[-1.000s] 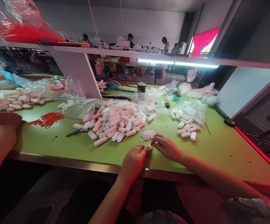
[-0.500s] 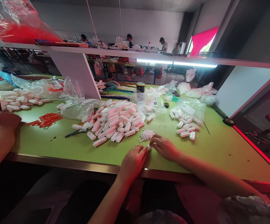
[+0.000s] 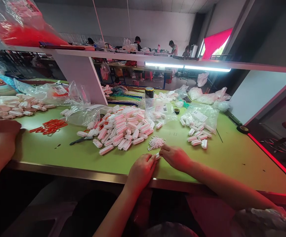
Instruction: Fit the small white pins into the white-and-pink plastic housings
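My left hand (image 3: 141, 169) is closed on a white plastic connector housing (image 3: 157, 155), held low over the green table near its front edge. Fingers of my right hand (image 3: 174, 157) are pinched together at the housing's right end; whether a small part is between them is hidden. Just beyond lies a little heap of tiny white plastic pieces (image 3: 156, 142). Behind and to the left rises a large pile of similar white housings (image 3: 124, 126). More housings (image 3: 199, 135) spill from a clear bag at the right.
At the far left a co-worker's hand (image 3: 3, 130) rests by orange plastic loops (image 3: 51, 126) and another housing pile (image 3: 16, 106). A dark-handled tool (image 3: 80, 141) lies left of the big pile. A black tape roll (image 3: 243, 129) sits at the right edge. A shelf (image 3: 123, 56) crosses above.
My right fingers have drawn closer together at the housing's end. My left hand stays on the housing. The co-worker's hand at the far left has shifted slightly.
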Available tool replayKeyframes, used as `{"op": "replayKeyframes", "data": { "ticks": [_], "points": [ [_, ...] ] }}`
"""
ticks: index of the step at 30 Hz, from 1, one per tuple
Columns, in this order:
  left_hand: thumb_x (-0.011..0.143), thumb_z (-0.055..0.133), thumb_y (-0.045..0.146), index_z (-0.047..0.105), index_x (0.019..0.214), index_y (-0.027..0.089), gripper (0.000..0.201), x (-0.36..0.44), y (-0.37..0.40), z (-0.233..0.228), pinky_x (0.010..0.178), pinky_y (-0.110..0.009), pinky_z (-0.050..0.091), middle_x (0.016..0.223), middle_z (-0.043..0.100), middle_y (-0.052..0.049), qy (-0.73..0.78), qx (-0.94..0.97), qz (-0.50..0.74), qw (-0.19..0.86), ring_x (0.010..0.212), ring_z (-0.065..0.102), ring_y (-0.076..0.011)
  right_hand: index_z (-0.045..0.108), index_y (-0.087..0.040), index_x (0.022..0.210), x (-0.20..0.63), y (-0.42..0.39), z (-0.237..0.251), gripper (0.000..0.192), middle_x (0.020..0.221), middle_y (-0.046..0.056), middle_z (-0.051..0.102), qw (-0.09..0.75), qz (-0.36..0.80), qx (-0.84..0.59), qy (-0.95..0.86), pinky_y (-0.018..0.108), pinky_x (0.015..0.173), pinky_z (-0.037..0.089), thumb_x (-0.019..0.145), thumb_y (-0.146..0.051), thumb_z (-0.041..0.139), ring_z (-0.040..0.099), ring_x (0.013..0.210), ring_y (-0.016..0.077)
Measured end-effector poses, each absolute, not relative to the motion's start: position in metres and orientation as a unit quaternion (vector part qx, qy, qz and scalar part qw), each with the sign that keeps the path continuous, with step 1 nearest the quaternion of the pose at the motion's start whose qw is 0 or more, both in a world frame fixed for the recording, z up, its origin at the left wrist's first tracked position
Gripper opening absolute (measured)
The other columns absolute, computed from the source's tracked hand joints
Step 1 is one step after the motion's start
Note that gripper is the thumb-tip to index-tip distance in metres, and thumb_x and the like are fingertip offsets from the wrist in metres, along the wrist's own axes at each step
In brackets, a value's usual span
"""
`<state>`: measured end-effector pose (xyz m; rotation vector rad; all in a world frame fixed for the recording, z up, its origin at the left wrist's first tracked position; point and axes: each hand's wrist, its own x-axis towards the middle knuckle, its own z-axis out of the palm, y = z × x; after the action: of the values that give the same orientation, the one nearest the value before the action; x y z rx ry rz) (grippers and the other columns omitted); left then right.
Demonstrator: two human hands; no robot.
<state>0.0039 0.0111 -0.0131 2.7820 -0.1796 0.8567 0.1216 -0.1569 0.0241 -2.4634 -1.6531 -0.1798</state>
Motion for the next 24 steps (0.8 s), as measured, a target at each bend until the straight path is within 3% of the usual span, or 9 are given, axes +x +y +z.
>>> {"op": "replayKeyframes", "data": {
  "ticks": [4, 9, 17, 24],
  "points": [
    [0.102, 0.048, 0.030, 0.069, 0.108, 0.018, 0.024, 0.004, 0.011, -0.013, 0.074, -0.032, 0.054, 0.095, 0.069, -0.007, -0.057, 0.950, 0.286, 0.112, 0.084, 0.065, -0.0209, 0.064, -0.018, 0.099, 0.120, -0.157, 0.030, 0.019, 0.104, 0.006, 0.065, 0.014, -0.062, -0.825, -0.561, 0.027, 0.060, 0.032, 0.101, -0.016, 0.046, 0.057, 0.071, 0.0150],
    [0.102, 0.047, 0.029, 0.068, 0.113, 0.019, 0.026, 0.003, 0.011, -0.012, 0.076, -0.032, 0.055, 0.096, 0.069, -0.007, -0.057, 0.954, 0.267, 0.124, 0.087, 0.065, -0.0206, 0.063, -0.018, 0.101, 0.128, -0.160, 0.036, 0.021, 0.106, 0.006, 0.064, 0.052, -0.031, -0.860, -0.506, 0.027, 0.057, 0.030, 0.103, -0.017, 0.043, 0.055, 0.067, 0.0128],
    [0.103, 0.045, 0.029, 0.068, 0.111, 0.018, 0.027, 0.003, 0.011, -0.013, 0.075, -0.033, 0.055, 0.097, 0.069, -0.008, -0.059, 0.954, 0.272, 0.115, 0.085, 0.064, -0.0207, 0.065, -0.019, 0.097, 0.130, -0.158, 0.029, 0.018, 0.102, 0.006, 0.064, 0.141, -0.011, -0.837, -0.529, 0.024, 0.063, 0.038, 0.102, -0.020, 0.048, 0.059, 0.075, 0.0130],
    [0.102, 0.047, 0.028, 0.069, 0.109, 0.018, 0.025, 0.003, 0.011, -0.013, 0.075, -0.033, 0.054, 0.096, 0.069, -0.008, -0.055, 0.953, 0.270, 0.125, 0.085, 0.064, -0.0208, 0.065, -0.018, 0.098, 0.130, -0.158, 0.028, 0.019, 0.102, 0.006, 0.064, 0.115, -0.018, -0.846, -0.520, 0.024, 0.060, 0.036, 0.102, -0.020, 0.046, 0.057, 0.070, 0.0121]
  ]
}}
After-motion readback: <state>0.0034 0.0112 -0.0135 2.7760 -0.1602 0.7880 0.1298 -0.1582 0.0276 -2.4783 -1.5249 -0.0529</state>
